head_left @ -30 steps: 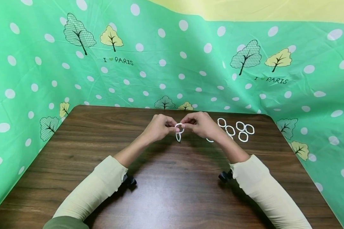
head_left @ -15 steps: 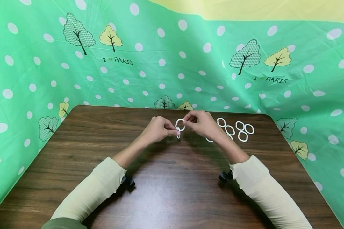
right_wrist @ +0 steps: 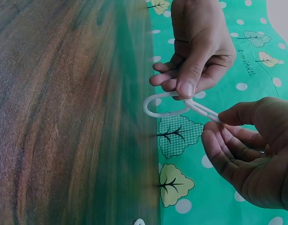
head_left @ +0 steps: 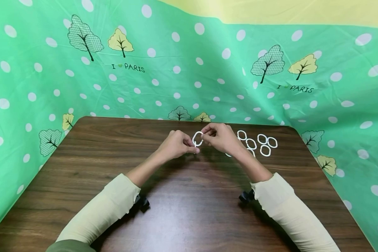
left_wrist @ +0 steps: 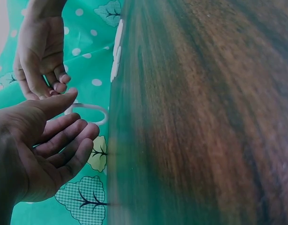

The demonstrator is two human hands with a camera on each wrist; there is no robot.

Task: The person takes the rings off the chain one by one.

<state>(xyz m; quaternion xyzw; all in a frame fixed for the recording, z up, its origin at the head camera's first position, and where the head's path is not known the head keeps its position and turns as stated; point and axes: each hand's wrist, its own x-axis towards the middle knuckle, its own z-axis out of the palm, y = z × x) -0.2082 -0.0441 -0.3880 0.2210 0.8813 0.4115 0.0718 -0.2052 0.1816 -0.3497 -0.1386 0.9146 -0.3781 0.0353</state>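
Note:
Two white oval links are joined, one through the other, above the far part of the table. My right hand (head_left: 221, 138) pinches the upper link (head_left: 193, 139) by its right side, between thumb and index finger. My left hand (head_left: 176, 145) holds the lower link (right_wrist: 146, 108) near the join; in the right wrist view its thumb lies over that link. From there the upper link (right_wrist: 202, 110) appears nearly edge-on. The left wrist view has part of the lower link (left_wrist: 105, 116) beyond my left fingers, and fingers partly hide the join.
On the brown wooden table (head_left: 189, 196), several more white links lie right of my hands, among them a link (head_left: 265, 145) in a cluster; my right forearm partly covers others. A green dotted cloth (head_left: 176, 63) stands behind the table.
A second ago both hands pinched the upper link while the lower one hung free. My left hand has shifted down to the lower link, and the upper link has risen slightly and turned.

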